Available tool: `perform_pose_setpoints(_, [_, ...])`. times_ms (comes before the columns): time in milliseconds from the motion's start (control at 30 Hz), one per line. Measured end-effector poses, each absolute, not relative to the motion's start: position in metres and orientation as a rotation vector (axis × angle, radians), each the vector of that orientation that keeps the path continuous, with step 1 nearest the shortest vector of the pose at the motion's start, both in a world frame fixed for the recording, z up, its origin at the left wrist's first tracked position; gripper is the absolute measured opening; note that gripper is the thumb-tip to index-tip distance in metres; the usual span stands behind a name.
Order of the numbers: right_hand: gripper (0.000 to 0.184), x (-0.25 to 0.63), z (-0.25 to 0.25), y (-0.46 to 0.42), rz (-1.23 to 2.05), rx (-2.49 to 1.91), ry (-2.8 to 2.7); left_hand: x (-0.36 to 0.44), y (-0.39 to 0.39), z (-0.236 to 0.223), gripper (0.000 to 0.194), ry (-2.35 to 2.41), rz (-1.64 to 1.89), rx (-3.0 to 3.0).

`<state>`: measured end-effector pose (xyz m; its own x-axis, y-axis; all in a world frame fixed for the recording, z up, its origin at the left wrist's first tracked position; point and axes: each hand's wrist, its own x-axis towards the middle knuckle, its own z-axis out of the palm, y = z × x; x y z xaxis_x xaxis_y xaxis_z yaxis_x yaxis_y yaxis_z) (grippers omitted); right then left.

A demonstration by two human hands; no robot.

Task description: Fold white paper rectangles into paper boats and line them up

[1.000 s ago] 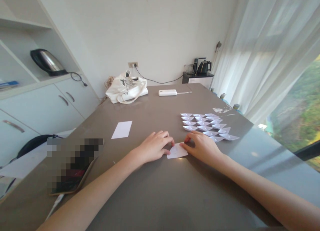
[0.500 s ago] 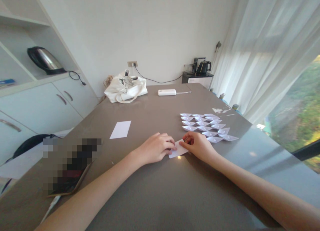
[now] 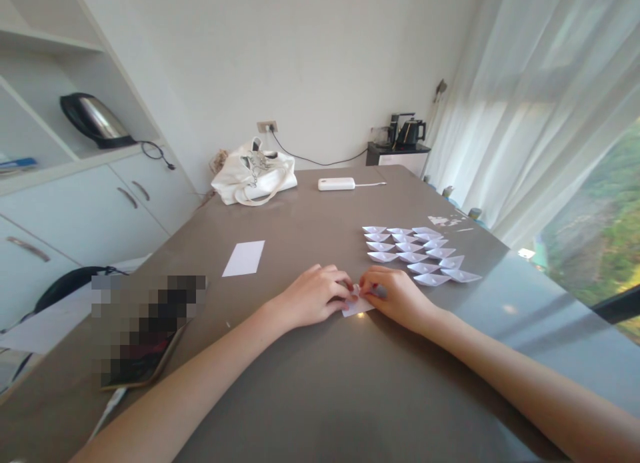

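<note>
A small piece of white paper [image 3: 357,307] lies on the grey table between my two hands, its upper part hidden by fingers. My left hand [image 3: 319,295] presses its curled fingertips on the paper's left side. From the other side my right hand [image 3: 397,296] pinches the paper's upper right part between thumb and fingers. Several folded white paper boats [image 3: 412,257] stand in rows just beyond my right hand. A flat white sheet [image 3: 243,258] rests on the table, up and left of my left hand.
A phone [image 3: 150,343] with a white cable lies at the left edge. Farther back are a white handbag [image 3: 255,176] and a white power bank [image 3: 337,184]. Paper scraps [image 3: 440,220] lie by the right edge. A kettle [image 3: 95,121] stands on the left shelf.
My right hand has shifted its pinch inward to the left, closer to my left fingers. Less of the paper shows now, and its upper part looks folded. The boats stay put.
</note>
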<state>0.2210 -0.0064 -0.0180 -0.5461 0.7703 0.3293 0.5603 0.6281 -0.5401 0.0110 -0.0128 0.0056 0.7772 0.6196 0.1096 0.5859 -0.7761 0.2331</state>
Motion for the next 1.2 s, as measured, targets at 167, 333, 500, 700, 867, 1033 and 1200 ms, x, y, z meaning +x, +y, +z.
perform_pose_setpoints(167, [0.013, 0.225, -0.02, -0.006, 0.451, -0.913, -2.418, 0.011, -0.013, 0.006, 0.018, 0.97, 0.269, 2.787])
perform_pose_setpoints(333, [0.011, 0.226, -0.021, -0.006, 0.398, -0.869, -2.468, 0.011, -0.012, 0.006, 0.017, 0.971, 0.272, 2.776])
perform_pose_setpoints(500, [0.012, 0.229, -0.017, -0.006, 0.396, -0.82, -2.534, 0.011, -0.009, 0.004, 0.017, 0.966, 0.284, 2.747])
perform_pose_setpoints(700, [0.017, 0.233, -0.011, -0.006, 0.454, -0.76, -2.574, 0.012, -0.009, 0.007, 0.013, 0.982, 0.289, 2.688])
perform_pose_setpoints(867, [0.019, 0.232, -0.01, -0.005, 0.486, -0.774, -2.563, 0.012, -0.01, 0.007, 0.015, 1.0, 0.291, 2.683])
perform_pose_setpoints(1033, [0.02, 0.231, -0.011, -0.006, 0.526, -0.87, -2.507, 0.011, -0.009, 0.006, 0.022, 1.007, 0.284, 2.714])
perform_pose_setpoints(1200, [0.016, 0.23, -0.008, -0.008, 0.616, -0.934, -2.464, 0.011, -0.009, 0.005, 0.017, 0.956, 0.28, 2.755])
